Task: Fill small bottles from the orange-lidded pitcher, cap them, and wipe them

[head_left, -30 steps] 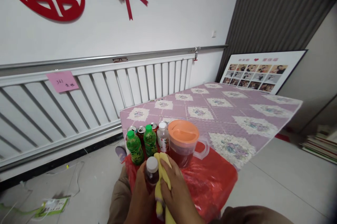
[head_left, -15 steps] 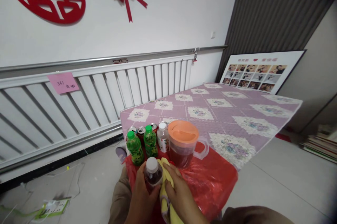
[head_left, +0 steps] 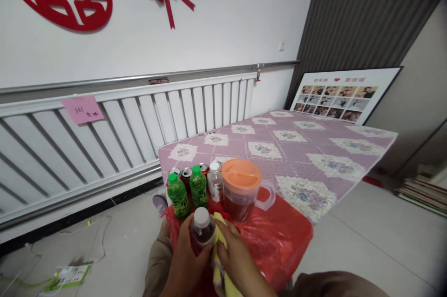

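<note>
A clear plastic bottle (head_left: pixel 203 230) with a white cap and dark contents stands upright in my left hand (head_left: pixel 184 259), whose fingers wrap round it. My right hand (head_left: pixel 238 253) is closed on a yellow cloth (head_left: pixel 219 236), pressed close against the bottle's right side. Beyond my hands stand two green bottles (head_left: pixel 179 197) and a clear bottle (head_left: pixel 215 183) with a white cap. To their right is a plastic pitcher (head_left: pixel 240 190) with an orange lid, holding dark liquid. My palms and the bottle's lower part are hidden.
Several drink cans (head_left: pixel 186 174) stand behind the green bottles. Red plastic sheeting (head_left: pixel 279 236) lies under everything. Behind is a bed or table with a purple floral cover (head_left: pixel 258 136), beside a white radiator (head_left: pixel 132 124). A power strip (head_left: pixel 71 274) lies on the floor at left.
My right hand and the yellow cloth have shifted slightly along the bottle's side. The left hand keeps its hold. The whole view has moved a little.
</note>
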`<state>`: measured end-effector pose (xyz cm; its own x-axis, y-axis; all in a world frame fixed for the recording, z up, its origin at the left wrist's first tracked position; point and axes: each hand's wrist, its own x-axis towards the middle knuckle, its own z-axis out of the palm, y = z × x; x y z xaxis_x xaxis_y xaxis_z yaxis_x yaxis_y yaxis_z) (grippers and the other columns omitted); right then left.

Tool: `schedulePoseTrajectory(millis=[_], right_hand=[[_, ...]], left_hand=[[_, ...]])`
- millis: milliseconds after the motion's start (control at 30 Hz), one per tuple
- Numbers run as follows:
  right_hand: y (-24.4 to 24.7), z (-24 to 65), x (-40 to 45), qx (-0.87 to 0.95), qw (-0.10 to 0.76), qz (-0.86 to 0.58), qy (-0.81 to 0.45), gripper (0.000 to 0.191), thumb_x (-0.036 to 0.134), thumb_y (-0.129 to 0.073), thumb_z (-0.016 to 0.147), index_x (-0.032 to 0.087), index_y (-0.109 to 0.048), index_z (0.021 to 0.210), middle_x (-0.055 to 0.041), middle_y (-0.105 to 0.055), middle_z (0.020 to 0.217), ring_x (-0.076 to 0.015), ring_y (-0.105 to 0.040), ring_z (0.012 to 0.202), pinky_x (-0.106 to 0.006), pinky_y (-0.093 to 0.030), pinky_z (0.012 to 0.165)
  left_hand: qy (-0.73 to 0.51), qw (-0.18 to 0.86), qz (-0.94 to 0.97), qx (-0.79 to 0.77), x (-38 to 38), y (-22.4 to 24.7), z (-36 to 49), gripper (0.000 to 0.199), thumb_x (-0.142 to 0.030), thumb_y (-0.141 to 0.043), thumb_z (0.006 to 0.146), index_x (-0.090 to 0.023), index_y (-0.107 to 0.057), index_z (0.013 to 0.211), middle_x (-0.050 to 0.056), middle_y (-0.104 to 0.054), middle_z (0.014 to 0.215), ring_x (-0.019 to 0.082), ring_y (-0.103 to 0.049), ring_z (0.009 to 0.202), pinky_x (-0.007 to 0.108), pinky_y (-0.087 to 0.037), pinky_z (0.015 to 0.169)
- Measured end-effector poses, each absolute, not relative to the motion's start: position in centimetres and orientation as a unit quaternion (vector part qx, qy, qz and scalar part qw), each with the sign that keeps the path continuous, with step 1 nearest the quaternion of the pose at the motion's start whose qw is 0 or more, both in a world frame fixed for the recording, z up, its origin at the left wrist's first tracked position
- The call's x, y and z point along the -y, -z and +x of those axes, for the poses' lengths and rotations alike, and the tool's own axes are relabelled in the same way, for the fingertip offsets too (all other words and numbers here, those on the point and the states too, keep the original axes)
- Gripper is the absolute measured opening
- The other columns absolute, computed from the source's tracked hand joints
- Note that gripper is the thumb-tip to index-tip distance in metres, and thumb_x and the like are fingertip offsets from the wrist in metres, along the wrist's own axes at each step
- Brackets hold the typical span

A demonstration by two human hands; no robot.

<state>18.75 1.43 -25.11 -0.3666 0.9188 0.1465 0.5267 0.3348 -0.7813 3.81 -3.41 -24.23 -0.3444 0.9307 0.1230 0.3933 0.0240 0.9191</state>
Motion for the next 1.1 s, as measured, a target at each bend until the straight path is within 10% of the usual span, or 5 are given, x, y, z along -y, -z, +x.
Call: schedulePoseTrajectory(millis=[467, 1100], right_hand=[[26.4, 19.2, -1.4, 0.752, 0.323, -0.47, -0.331, 0.063, 0.005, -0.046, 0.078, 0.017, -0.055, 0.139, -0.0119, -0.053, 0.148, -0.0221, -0.046, 0.139, -0.044, -0.036, 0.117], [24.7, 18.3, -0.8, 0.738, 0.392, -0.457, -0.304, 0.053, 0.016, -0.043, 0.088, 0.02, -0.055, 0.14, -0.0122, -0.048, 0.15, -0.0239, -0.044, 0.14, -0.046, -0.038, 0.116]], left_hand=[[-0.423, 0.495, 0.593, -0.474, 0.0, 20.7, -0.8, 0.062, -0.029, -0.07, 0.074, -0.019, -0.053, 0.132, 0.01, -0.064, 0.13, 0.031, -0.056, 0.123, 0.045, -0.041, 0.108], [-0.515, 0.311, 0.572, -0.557, 1.7, 23.8, 2.8, 0.054, -0.039, -0.055, 0.084, -0.014, -0.046, 0.131, 0.014, -0.059, 0.127, 0.031, -0.056, 0.118, 0.046, -0.043, 0.105]])
